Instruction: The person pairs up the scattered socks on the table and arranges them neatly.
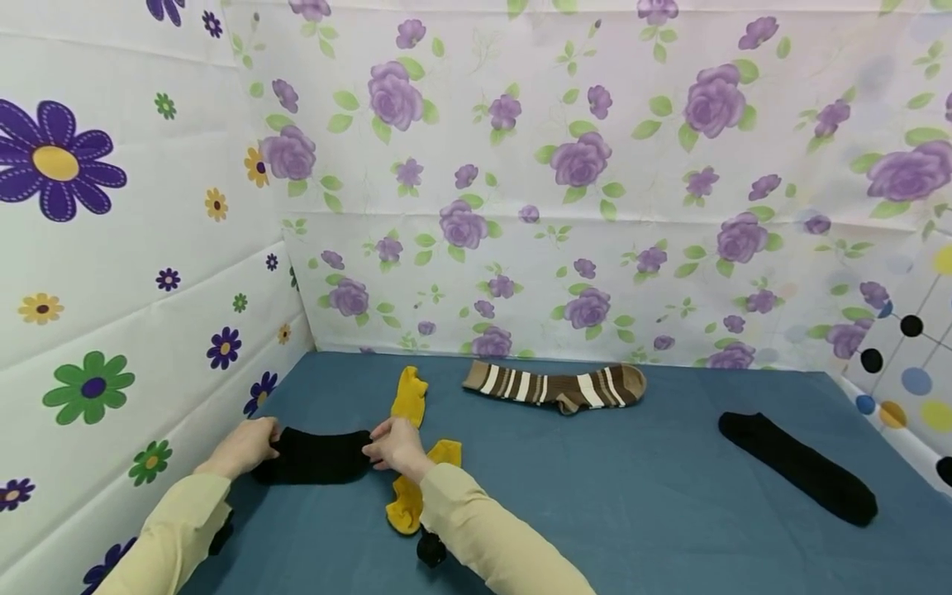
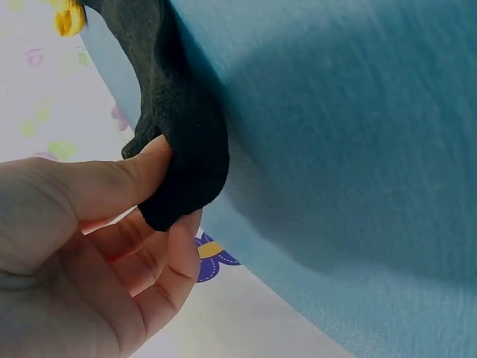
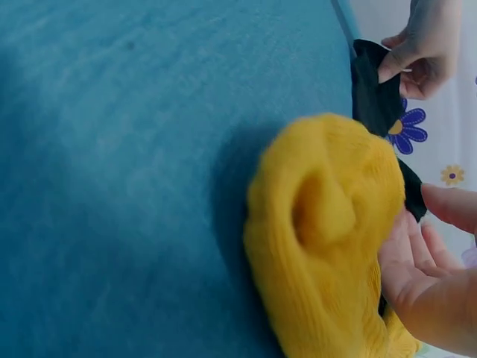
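Note:
A black sock (image 1: 323, 459) is stretched sideways between both hands at the left of the table. My left hand (image 1: 241, 450) grips its left end; in the left wrist view the thumb lies over the black fabric (image 2: 190, 142) and the fingers curl beneath. At the other end, my right hand (image 1: 397, 449) pinches the sock between thumb and fingers. A yellow sock (image 1: 409, 398) lies just beyond the right hand. More yellow fabric (image 1: 405, 506) sits under and beside the right wrist, bulging large in the right wrist view (image 3: 328, 239).
A brown and white striped sock (image 1: 554, 388) lies near the back edge. Another black sock (image 1: 803, 468) rests slantwise at the right on the blue tabletop (image 1: 617, 496). Flowered sheets (image 1: 506, 273) rise behind and at the left.

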`<move>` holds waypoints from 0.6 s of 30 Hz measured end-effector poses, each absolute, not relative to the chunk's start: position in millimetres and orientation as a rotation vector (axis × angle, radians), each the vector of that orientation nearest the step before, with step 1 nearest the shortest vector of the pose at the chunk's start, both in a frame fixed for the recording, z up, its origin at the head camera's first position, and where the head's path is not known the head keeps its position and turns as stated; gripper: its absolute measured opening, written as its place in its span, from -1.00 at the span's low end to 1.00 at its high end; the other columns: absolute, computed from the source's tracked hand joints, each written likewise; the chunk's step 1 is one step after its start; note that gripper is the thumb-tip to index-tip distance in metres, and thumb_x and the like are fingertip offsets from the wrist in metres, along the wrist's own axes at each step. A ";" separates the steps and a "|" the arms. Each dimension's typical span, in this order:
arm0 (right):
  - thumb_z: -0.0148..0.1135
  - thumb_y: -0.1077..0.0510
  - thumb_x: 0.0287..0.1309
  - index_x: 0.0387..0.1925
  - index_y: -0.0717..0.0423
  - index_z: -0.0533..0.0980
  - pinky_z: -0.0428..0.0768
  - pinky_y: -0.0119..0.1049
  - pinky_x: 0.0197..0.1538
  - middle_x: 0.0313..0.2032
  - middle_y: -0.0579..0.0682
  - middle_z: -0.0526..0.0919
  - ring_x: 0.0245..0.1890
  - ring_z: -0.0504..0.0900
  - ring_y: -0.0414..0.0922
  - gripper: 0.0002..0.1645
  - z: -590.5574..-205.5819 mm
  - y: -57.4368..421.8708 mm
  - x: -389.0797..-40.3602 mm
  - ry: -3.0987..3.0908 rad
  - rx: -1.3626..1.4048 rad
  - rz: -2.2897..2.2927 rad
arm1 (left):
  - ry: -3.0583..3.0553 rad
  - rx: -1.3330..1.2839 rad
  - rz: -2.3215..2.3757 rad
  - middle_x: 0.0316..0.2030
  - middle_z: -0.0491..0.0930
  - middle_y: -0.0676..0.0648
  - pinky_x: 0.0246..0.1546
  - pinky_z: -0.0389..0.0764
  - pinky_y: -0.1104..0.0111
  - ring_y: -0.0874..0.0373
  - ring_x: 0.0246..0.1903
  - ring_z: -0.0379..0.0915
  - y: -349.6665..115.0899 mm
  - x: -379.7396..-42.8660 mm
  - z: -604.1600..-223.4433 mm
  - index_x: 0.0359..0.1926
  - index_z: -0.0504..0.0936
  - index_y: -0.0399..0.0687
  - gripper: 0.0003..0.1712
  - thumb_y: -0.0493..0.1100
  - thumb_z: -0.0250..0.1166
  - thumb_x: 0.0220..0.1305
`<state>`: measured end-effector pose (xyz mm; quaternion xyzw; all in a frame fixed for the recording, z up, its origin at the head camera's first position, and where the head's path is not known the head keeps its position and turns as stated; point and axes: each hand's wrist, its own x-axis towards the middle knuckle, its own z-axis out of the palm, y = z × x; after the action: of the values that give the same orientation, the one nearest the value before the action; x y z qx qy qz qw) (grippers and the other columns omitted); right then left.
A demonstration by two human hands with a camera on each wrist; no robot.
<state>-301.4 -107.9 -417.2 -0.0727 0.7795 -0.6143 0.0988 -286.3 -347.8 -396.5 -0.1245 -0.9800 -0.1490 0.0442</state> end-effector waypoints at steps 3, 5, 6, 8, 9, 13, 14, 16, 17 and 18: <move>0.29 0.47 -0.09 -0.39 0.26 0.45 0.55 -0.31 -0.54 -0.60 -0.02 0.53 -0.61 0.57 -0.09 -0.78 -418.4 -110.1 -299.6 2.317 -0.198 -1.836 | -3.011 -0.371 -0.458 -0.65 0.09 0.00 -0.57 0.11 0.31 0.16 -0.64 0.05 -347.9 -285.7 -396.9 -0.62 0.17 -0.14 -0.57 -0.50 0.30 -0.10; 0.28 0.49 -0.10 -0.38 0.24 0.43 0.55 -0.31 -0.54 -0.60 -0.01 0.50 -0.63 0.57 -0.09 -0.75 -418.6 -111.1 -298.7 2.320 -0.193 -1.848 | -3.019 -0.361 -0.466 -0.65 0.08 0.00 -0.58 0.10 0.31 0.16 -0.64 0.05 -348.6 -284.8 -396.2 -0.62 0.17 -0.15 -0.57 -0.50 0.30 -0.09; 0.28 0.49 -0.10 -0.37 0.23 0.43 0.55 -0.31 -0.54 -0.60 -0.01 0.49 -0.63 0.56 -0.10 -0.74 -418.3 -111.2 -298.4 2.316 -0.194 -1.854 | -3.019 -0.358 -0.469 -0.65 0.08 0.00 -0.58 0.10 0.31 0.16 -0.64 0.04 -348.7 -284.5 -395.5 -0.62 0.17 -0.15 -0.57 -0.50 0.29 -0.09; 0.27 0.51 -0.10 -0.33 0.24 0.43 0.55 -0.30 -0.52 -0.58 0.00 0.47 -0.62 0.56 -0.09 -0.72 -417.0 -111.2 -298.2 2.294 -0.193 -1.882 | -3.016 -0.350 -0.479 -0.65 0.08 0.00 -0.58 0.09 0.31 0.16 -0.64 0.04 -348.3 -283.8 -392.9 -0.61 0.17 -0.14 -0.57 -0.50 0.29 -0.09; 0.27 0.51 -0.10 -0.31 0.24 0.43 0.56 -0.29 -0.51 -0.58 0.00 0.46 -0.62 0.57 -0.09 -0.71 -415.9 -111.0 -298.2 2.282 -0.195 -1.895 | -3.008 -0.352 -0.488 -0.65 0.07 0.00 -0.58 0.09 0.30 0.15 -0.64 0.04 -347.7 -283.9 -391.1 -0.61 0.16 -0.15 -0.57 -0.50 0.29 -0.08; 0.26 0.51 -0.09 -0.27 0.29 0.50 0.57 -0.27 -0.47 -0.57 0.01 0.47 -0.60 0.57 -0.08 -0.73 -411.1 -109.2 -298.4 2.251 -0.225 -1.921 | -2.991 -0.359 -0.498 -0.63 0.13 -0.02 -0.57 0.14 0.28 0.13 -0.62 0.08 -343.1 -285.0 -382.0 -0.59 0.21 -0.17 -0.62 -0.49 0.29 -0.08; 0.25 0.51 -0.08 -0.28 0.30 0.51 0.57 -0.27 -0.46 -0.58 0.01 0.48 -0.60 0.58 -0.09 -0.74 -410.3 -108.5 -298.4 2.246 -0.233 -1.919 | -2.993 -0.361 -0.492 -0.62 0.15 -0.02 -0.57 0.16 0.28 0.13 -0.62 0.10 -341.8 -285.4 -380.0 -0.58 0.23 -0.17 -0.63 -0.49 0.29 -0.08; 0.25 0.51 -0.08 -0.30 0.30 0.54 0.57 -0.26 -0.46 -0.59 0.01 0.49 -0.61 0.58 -0.09 -0.77 -409.3 -107.4 -298.9 2.245 -0.245 -1.909 | -3.001 -0.365 -0.480 -0.60 0.20 -0.02 -0.56 0.21 0.26 0.12 -0.60 0.14 -339.5 -285.8 -376.3 -0.56 0.27 -0.18 -0.67 -0.49 0.29 -0.07; 0.24 0.51 -0.07 -0.31 0.31 0.55 0.57 -0.26 -0.45 -0.59 0.01 0.50 -0.61 0.58 -0.09 -0.78 -409.0 -106.6 -299.2 2.240 -0.247 -1.909 | -3.005 -0.366 -0.473 -0.59 0.22 -0.03 -0.55 0.22 0.26 0.11 -0.59 0.16 -338.5 -286.0 -375.0 -0.55 0.28 -0.18 -0.68 -0.48 0.29 -0.07; 0.24 0.51 -0.07 -0.33 0.31 0.55 0.57 -0.25 -0.45 -0.59 0.01 0.50 -0.61 0.58 -0.09 -0.79 -408.7 -106.1 -299.5 2.234 -0.243 -1.912 | -3.007 -0.369 -0.467 -0.59 0.23 -0.02 -0.55 0.24 0.25 0.11 -0.59 0.17 -337.8 -286.1 -374.0 -0.55 0.29 -0.18 -0.69 -0.48 0.29 -0.07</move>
<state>-299.5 -106.1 -408.7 -0.0821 0.7537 -0.6450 0.0957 -286.1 -337.8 -374.0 -0.1202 -0.9802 -0.1523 0.0384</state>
